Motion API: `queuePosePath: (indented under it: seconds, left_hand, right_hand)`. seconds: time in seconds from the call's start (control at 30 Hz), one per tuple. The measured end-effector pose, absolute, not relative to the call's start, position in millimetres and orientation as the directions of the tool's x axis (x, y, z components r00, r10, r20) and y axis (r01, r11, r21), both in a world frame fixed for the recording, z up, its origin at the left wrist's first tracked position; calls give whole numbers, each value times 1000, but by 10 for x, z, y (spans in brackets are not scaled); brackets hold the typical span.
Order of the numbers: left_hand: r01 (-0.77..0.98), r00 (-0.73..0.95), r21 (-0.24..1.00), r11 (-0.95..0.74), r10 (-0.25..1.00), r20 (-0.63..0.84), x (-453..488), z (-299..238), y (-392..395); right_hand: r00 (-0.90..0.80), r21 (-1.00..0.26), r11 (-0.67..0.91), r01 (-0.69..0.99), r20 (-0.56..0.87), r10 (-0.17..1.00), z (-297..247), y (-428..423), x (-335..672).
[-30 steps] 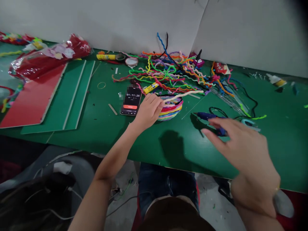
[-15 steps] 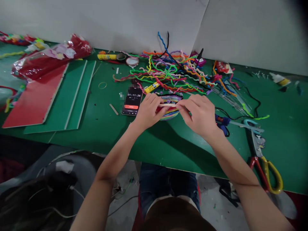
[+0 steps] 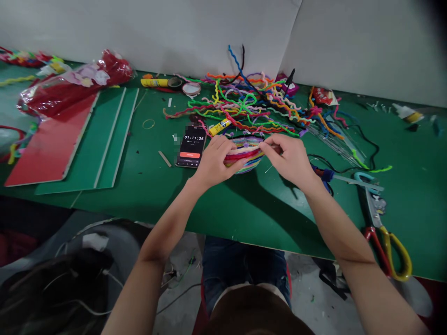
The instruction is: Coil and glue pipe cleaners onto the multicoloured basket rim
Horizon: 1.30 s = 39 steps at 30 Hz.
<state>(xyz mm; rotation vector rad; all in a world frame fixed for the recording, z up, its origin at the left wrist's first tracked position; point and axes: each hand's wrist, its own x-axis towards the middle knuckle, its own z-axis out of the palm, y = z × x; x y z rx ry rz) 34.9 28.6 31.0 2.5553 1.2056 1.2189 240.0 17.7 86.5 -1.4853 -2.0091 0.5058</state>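
Between my hands is a rounded piece of many-coloured fuzzy pipe cleaners [image 3: 244, 160], in stacked bands of red, pink, yellow, blue and black. My left hand [image 3: 217, 160] is closed on its left side, thumb in front and fingers behind. A pale pipe cleaner [image 3: 240, 150] runs across the piece from my left fingers toward the right. At its right end, the thumb and forefinger of my right hand [image 3: 291, 156] are pinched together on it. My right fingers partly hide that edge of the piece.
Behind lies a pile of loose pipe cleaners [image 3: 244, 104] with a yellow glue stick [image 3: 220, 126]. A phone [image 3: 191, 146] showing a timer lies left of my hands. On the right are a blue glue gun [image 3: 325, 175] and large scissors [image 3: 379, 228]. Red and green boards [image 3: 52, 149] lie left.
The pale strip, held straight between both hands before, now lies along the coloured piece. My right hand has shifted slightly and turned, and more of the coloured bands show.
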Motion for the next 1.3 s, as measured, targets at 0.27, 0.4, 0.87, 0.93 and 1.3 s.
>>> queuePosePath:
  seconds: [0.27,0.4,0.87,0.93,1.3]
  left_hand:
    - [534,396,459,-710,690,606,301,345,314]
    - [455,383,524,-720,689,615,254,348,348]
    - [166,371,825,-540,809,455,133,192,485]
    - [115,363,840,-529,810,460,114,142,530]
    - [434,213,622,-652,745,632,136,155,519]
  right_hand:
    - [-178,-762,238,602,163,971,764,350,2490]
    - [-291,-864,200,462,65,954,694,435,2520]
    - [-585,-867,227,443,-88,806,1033,264,2585]
    - [-546,-857,192,479,-119,829,1032,267,2580]
    - [-472,-712,338,615,11,882,952,245,2536]
